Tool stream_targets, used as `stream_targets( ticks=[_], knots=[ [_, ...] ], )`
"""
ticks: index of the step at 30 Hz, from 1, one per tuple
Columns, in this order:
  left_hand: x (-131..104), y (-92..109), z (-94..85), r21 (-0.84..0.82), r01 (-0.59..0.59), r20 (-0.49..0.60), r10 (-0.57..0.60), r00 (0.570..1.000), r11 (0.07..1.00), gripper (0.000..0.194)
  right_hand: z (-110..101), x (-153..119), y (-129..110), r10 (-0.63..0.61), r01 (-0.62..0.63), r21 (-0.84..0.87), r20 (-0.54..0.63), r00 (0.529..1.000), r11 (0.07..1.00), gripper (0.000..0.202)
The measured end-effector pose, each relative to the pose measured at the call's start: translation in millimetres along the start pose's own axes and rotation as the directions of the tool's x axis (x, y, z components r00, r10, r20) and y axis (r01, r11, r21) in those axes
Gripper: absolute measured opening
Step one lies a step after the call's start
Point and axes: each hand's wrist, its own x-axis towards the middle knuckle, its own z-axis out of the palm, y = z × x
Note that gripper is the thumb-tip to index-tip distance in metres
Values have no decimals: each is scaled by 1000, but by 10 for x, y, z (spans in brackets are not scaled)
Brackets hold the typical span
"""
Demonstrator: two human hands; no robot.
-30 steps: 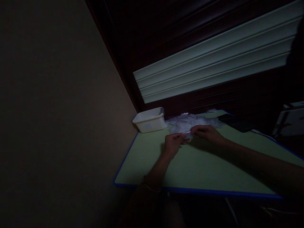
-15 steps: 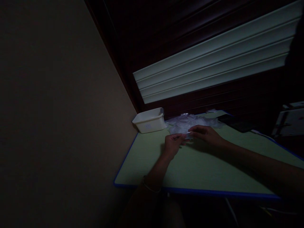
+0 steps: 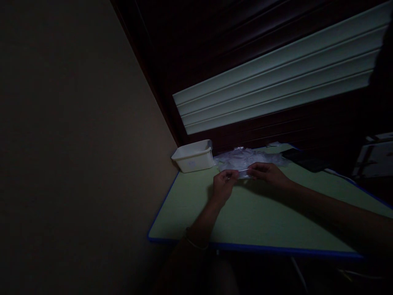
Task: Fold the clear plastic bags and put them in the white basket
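Between my two hands a small clear plastic bag is stretched out above the table, its upper edge catching the light. My left hand pinches its left end, fingers closed. The right end is pinched by the thumb and fingers of my right hand. Just behind the hands lies a loose heap of clear plastic bags. Dim light hides whether anything is inside the held bag.
A white plastic bin stands at the table's back left corner. On the right lies a dark flat object with a pale cable beside it. The pale green table has a blue edge and meets a wall on the left.
My hands have drawn slightly apart, with the right one shifting a little right. More of the bag now shows between them, pulled straight.
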Motion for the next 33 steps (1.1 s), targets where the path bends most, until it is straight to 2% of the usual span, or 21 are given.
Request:
stream_targets(
  ticks=[9, 15, 21, 23, 25, 28, 33],
  knots=[
    [18, -33, -8, 46, 0, -32, 1, 999, 999, 27, 20, -17, 38, -32, 34, -23, 57, 998, 999, 40],
    [10, -23, 0, 26, 47, -30, -47, 998, 999, 23, 17, -20, 43, -16, 20, -37, 93, 996, 999, 38],
    [15, 22, 3, 23, 25, -53, -24, 998, 999, 28, 20, -33, -19, 21, -19, -33, 62, 998, 999, 42],
    [12, 20, 7, -6, 34, -28, -34, 999, 999, 34, 23, -32, -25, 39, -38, -13, 52, 998, 999, 41],
    [4, 7, 13, -17, 91, 15, -90, 996, 996, 41, 24, -27, -15, 39, -39, -1, 56, 998, 999, 41],
    [-15, -9, 13, 60, 167, 70, -171, 983, 984, 44, 23, -15, 12, 27, -27, -3, 52, 998, 1000, 41],
    [-26, -13, -14, 118, 163, 110, -176, 978, 980, 44, 26, -15, 28, -23, 22, 21, 52, 998, 1000, 39]
  ],
)
